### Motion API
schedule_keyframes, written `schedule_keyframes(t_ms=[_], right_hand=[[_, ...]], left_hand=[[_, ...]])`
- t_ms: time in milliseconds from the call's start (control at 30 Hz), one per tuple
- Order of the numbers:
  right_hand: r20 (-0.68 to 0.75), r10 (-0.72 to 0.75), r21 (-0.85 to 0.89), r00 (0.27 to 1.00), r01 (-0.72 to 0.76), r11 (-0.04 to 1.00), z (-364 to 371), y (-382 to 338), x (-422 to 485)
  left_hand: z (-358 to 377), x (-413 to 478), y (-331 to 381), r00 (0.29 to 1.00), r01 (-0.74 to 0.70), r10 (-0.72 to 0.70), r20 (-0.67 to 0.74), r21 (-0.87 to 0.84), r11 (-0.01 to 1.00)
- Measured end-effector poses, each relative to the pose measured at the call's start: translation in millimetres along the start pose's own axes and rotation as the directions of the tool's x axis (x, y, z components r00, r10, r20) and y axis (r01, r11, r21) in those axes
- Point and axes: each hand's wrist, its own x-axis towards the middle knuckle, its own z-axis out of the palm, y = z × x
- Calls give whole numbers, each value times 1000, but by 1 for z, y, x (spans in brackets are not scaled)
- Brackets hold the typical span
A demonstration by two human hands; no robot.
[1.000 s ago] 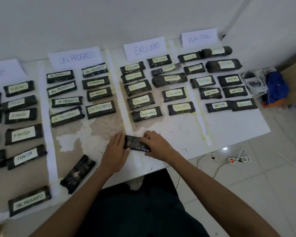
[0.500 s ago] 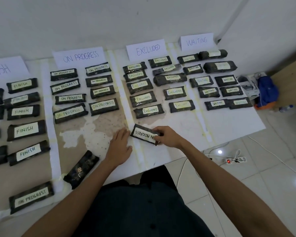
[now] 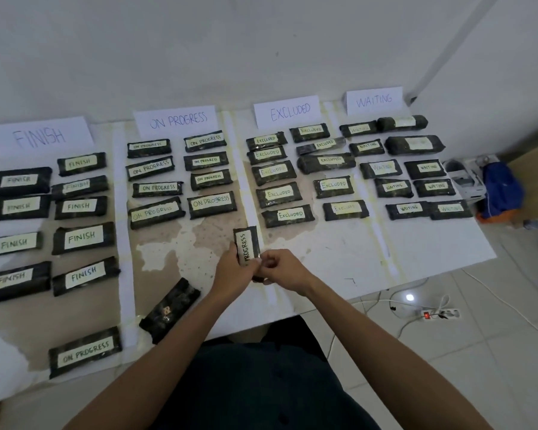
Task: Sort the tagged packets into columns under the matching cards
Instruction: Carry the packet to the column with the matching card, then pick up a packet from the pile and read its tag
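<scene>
The held packet (image 3: 246,247) stood on end between both hands, tag reading PROGRESS bottom to top. Left hand (image 3: 235,273) pinched its lower left edge, fingers closed on it; right hand (image 3: 281,270) curled against its lower right, fingers bent together at the packet's base (whether they actually clamped it I couldn't tell).

Just beyond the fingertips lay the gap under the ON PROGRESS card (image 3: 175,120), with the open spot below that column's right-hand packets. Right of the fingers the EXCLUDED card (image 3: 287,107) column started very close, a tape strip (image 3: 248,193) between.

Risk as I judged it: the packet sat almost on that strip, so a lazy drop could land it under EXCLUDED. A loose pinch could also tip it face down.

No containers here, only columns on the table (image 3: 339,262). Near the left wrist a face-down packet (image 3: 170,310) and a stray ON PROGRESS packet (image 3: 85,352) waited unsorted.
</scene>
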Motion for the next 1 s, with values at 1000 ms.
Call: schedule_keyframes(t_ms=[1000], right_hand=[[-146,-134,-635,980,11,773,28,-20,84]], left_hand=[[-74,94,-43,901,-404,412,139,615,677]])
